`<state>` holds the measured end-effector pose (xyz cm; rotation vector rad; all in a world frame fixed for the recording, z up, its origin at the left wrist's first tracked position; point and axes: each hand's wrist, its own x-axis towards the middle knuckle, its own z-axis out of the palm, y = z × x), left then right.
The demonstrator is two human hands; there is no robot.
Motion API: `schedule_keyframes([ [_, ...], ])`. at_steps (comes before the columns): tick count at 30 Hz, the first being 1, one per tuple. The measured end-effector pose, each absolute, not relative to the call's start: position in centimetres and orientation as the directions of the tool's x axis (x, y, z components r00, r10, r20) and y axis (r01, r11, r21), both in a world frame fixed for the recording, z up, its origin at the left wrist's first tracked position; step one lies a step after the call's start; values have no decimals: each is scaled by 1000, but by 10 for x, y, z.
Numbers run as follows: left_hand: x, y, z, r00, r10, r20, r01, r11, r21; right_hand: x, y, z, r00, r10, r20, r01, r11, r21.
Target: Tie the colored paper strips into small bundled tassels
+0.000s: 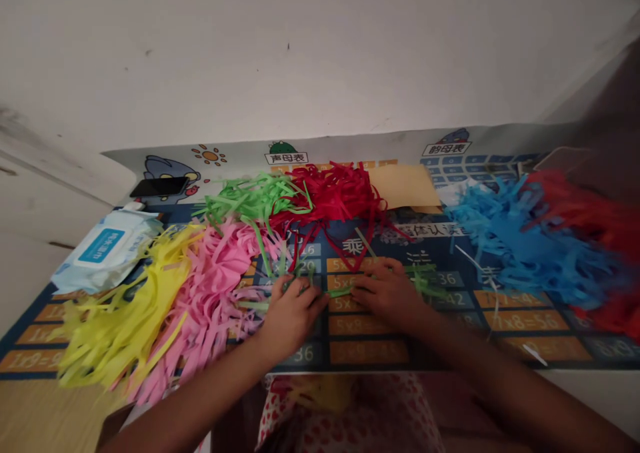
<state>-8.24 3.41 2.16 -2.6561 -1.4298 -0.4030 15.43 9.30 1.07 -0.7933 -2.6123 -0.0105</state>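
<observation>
My left hand (290, 313) is at the middle of the printed desk mat, with its fingers curled over thin green paper strips (341, 293). Across from it, my right hand (387, 296) has its fingers bent down on the same green strips, which run between the two hands. Loose green ends stick out beyond both hands. My fingertips are partly hidden and dim. Just behind the hands lie a red pile of shredded strips (333, 193) and a bright green pile (253, 198). A pink pile (215, 286) lies left of my left hand.
Yellow strips (125, 313) and a wet-wipes pack (107, 249) are on the left, with a dark phone (160, 186) behind. Blue strips (535, 239) and red strips (595, 213) lie at the right. Tan paper (406, 187) rests near the wall (320, 59).
</observation>
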Motion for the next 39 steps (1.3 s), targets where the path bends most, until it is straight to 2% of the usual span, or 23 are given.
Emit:
schedule_keyframes([
  [3,-73,37,25,535,791,295,828,-561,2,151,96,11,-836,442,325,472,882,16],
  [5,-69,41,27,533,786,313,829,-560,-5,146,100,12,-852,439,285,472,880,55],
  [9,-66,46,26,515,781,354,832,-554,11,134,99,18,-797,537,277,562,827,13],
  [15,-76,39,18,494,771,403,838,-546,17,126,87,5,-809,514,286,539,843,9],
  [19,-89,33,16,398,823,405,853,-495,168,141,91,-4,-745,601,291,598,794,-109],
  [22,-91,35,17,332,883,331,871,-422,251,145,95,2,-679,689,253,658,724,-207],
  [26,-84,42,19,303,926,227,914,-350,206,138,100,18,-619,780,93,713,608,-350],
  [28,-83,45,19,297,933,204,921,-336,197,136,103,23,-624,780,50,721,599,-349],
  [30,-84,45,18,314,925,215,916,-355,188,137,106,25,-690,720,73,673,675,-303],
  [34,-87,41,16,482,834,267,853,-517,76,141,108,24,-877,453,160,442,891,-101],
  [37,-83,43,17,559,781,279,808,-588,28,138,109,19,-926,312,213,327,944,35],
  [39,-77,48,18,555,776,299,806,-591,39,133,111,15,-928,273,255,298,952,64],
])
